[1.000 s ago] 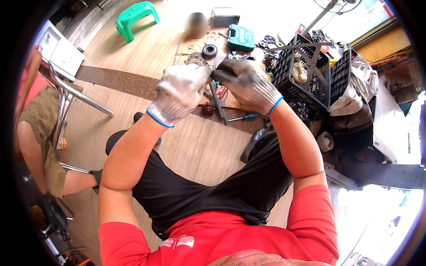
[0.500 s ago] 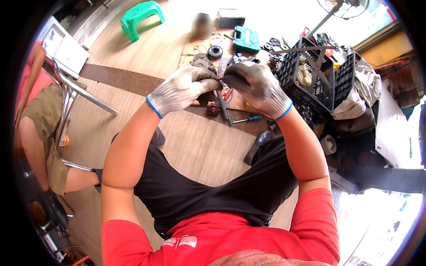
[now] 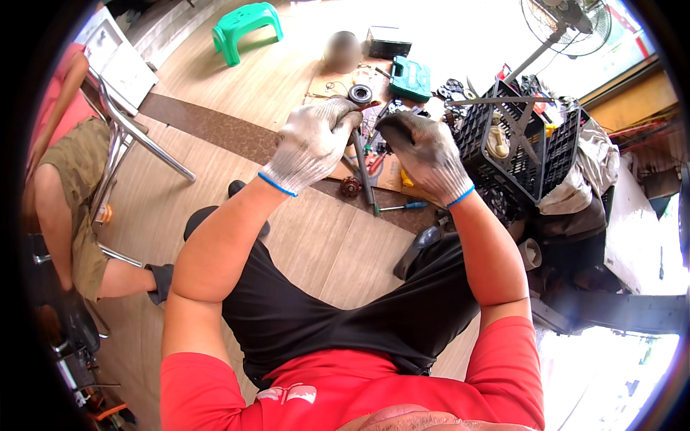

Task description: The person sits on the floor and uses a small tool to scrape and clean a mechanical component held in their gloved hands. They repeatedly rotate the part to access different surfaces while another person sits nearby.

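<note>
Both hands wear grey-white knit gloves. My left hand (image 3: 316,144) is closed, pinching something small and brownish that I cannot make out. My right hand (image 3: 424,151) is closed, its soiled fingertips curled, contents hidden; a small gap separates the hands. Behind and under them lie a dark round ring part (image 3: 360,94), a long metal bar (image 3: 365,179), red-handled pliers (image 3: 376,162), a reddish-brown round part (image 3: 351,187) and a blue-handled screwdriver (image 3: 412,205) on or beside cardboard (image 3: 394,174).
A green stool (image 3: 241,25), teal tool case (image 3: 410,77), black box (image 3: 388,43) and blurred round shape (image 3: 342,52) are ahead. Black crates (image 3: 496,165) and a fan (image 3: 564,21) stand right. At left a person (image 3: 65,179) sits beside a chrome-framed chair (image 3: 151,151).
My hands, together earlier, have drawn slightly apart; a brownish thing now shows at my left fingertips. The scene has shifted a little rightward in the view.
</note>
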Available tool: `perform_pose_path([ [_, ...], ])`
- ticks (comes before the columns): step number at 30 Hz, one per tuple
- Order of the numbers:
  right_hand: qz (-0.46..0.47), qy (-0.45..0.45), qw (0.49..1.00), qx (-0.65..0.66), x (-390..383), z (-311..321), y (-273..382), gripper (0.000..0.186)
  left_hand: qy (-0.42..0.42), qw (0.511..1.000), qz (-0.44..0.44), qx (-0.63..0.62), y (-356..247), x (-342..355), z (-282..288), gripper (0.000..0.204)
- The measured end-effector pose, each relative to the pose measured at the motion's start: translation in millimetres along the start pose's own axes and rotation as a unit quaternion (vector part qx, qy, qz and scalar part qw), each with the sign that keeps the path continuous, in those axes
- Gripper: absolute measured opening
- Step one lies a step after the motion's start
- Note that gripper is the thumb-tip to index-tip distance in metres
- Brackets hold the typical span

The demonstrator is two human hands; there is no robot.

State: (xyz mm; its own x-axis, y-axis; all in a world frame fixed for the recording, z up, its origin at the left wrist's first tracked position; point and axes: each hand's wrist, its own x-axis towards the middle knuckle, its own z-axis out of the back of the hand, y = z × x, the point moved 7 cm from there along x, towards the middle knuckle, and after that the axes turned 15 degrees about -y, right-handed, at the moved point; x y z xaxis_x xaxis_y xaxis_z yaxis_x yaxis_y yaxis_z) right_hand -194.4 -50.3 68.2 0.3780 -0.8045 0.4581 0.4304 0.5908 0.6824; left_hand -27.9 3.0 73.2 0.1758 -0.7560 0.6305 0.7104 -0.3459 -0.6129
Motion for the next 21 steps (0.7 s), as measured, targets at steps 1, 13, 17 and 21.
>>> perform_pose_path([
  [1, -0.012, 0.003, 1.0, -0.004, -1.8, -2.9, -0.6, 0.023, -0.024, 0.999, -0.028, 0.021, -1.4, 0.0, 1.6, 0.017],
  [13, -0.344, 0.104, 0.903, 0.237, -31.2, -19.3, 3.8, 0.022, 0.028, 0.941, -0.202, 0.271, -0.4, -8.1, -20.4, 0.015],
  [17, -0.334, 0.274, 0.868, 0.245, -47.5, -8.3, 49.5, 0.021, 0.035, 0.93, -0.176, 0.322, 30.1, -5.3, -23.5, 0.012],
  [21, 0.076, 0.44, 0.835, 0.321, -69.9, 24.6, 110.2, 0.024, 0.009, 0.936, -0.132, 0.325, 51.4, 6.9, -16.3, 0.013],
])
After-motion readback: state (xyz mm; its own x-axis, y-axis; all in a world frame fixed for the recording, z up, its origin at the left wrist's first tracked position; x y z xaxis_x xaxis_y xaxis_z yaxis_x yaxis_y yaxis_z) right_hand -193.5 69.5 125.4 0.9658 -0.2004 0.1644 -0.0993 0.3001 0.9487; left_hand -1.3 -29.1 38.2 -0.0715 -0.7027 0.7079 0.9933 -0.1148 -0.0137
